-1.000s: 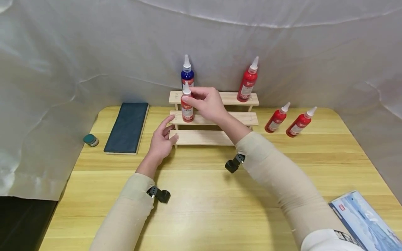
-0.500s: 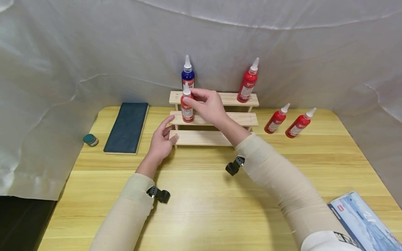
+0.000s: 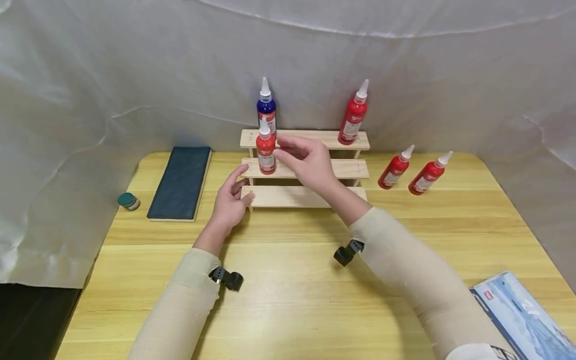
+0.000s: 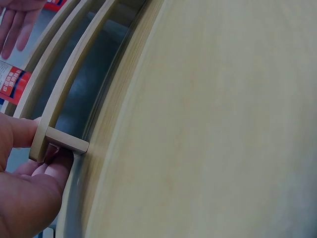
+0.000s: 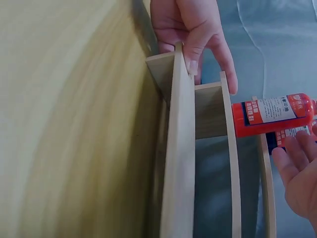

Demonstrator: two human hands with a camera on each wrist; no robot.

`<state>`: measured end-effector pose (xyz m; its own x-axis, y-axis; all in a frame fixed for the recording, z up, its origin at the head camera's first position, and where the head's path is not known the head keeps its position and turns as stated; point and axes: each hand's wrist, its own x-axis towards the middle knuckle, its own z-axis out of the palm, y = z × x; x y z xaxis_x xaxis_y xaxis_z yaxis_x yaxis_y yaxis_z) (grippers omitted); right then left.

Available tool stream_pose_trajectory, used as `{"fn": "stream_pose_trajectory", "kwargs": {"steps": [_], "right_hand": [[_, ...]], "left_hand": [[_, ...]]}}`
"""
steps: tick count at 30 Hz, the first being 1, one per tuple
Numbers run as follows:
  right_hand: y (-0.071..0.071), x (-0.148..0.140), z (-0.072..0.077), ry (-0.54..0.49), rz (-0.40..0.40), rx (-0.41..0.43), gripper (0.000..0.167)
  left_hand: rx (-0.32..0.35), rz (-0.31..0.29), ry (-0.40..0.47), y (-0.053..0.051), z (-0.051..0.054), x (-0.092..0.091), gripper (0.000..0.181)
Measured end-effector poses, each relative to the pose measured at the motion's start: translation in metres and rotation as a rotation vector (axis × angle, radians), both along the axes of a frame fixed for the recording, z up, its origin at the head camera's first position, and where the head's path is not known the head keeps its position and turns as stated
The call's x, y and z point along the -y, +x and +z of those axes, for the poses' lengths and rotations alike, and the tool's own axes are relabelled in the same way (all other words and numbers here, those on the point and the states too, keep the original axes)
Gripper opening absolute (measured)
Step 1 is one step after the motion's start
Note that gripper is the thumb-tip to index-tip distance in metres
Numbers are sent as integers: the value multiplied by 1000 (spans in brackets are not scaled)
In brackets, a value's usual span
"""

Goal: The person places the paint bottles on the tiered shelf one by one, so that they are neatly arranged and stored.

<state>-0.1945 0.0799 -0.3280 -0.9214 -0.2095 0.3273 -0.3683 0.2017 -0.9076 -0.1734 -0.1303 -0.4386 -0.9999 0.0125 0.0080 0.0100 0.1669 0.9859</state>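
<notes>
A three-step wooden display stand (image 3: 306, 196) sits near the back of the table. My left hand (image 3: 229, 202) grips its left end; the left wrist view has the thumb (image 4: 24, 133) over the lowest step and fingers beneath. On the middle step's left end, a red squeeze bottle (image 3: 266, 156) with a white nozzle stands upright. Just right of that bottle is my right hand (image 3: 310, 162), fingers apart and holding nothing. Behind, on the top step, stand a blue bottle (image 3: 266, 107), partly covered by the red one, and another red bottle (image 3: 353, 120) at the right end.
Two more red bottles (image 3: 394, 171) stand on the table right of the stand. To the left lie a dark notebook (image 3: 181, 183) and a small green-lidded jar (image 3: 129, 201). A blue-and-white box (image 3: 524, 315) lies at the front right. Grey cloth (image 3: 180, 65) hangs behind.
My right hand has let go of the red bottle on the middle step and drawn slightly right, its fingers spreading. The left hand keeps its grip on the stand.
</notes>
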Motion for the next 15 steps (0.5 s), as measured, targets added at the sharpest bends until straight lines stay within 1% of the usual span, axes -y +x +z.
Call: {"fn": "stream_pose_trajectory", "kwargs": {"steps": [2, 6, 10, 15], "right_hand": [[11, -5, 5, -7, -18, 24, 35], [24, -16, 2, -38, -45, 67, 34], [33, -28, -4, -59, -67, 69, 32], [42, -48, -12, -79, -113, 81, 33]], "left_hand": [[2, 2, -6, 0, 1, 0, 71], [16, 12, -11, 0, 1, -1, 71], [17, 17, -5, 0, 1, 0, 71], [15, 9, 0, 1, 2, -1, 71]]}}
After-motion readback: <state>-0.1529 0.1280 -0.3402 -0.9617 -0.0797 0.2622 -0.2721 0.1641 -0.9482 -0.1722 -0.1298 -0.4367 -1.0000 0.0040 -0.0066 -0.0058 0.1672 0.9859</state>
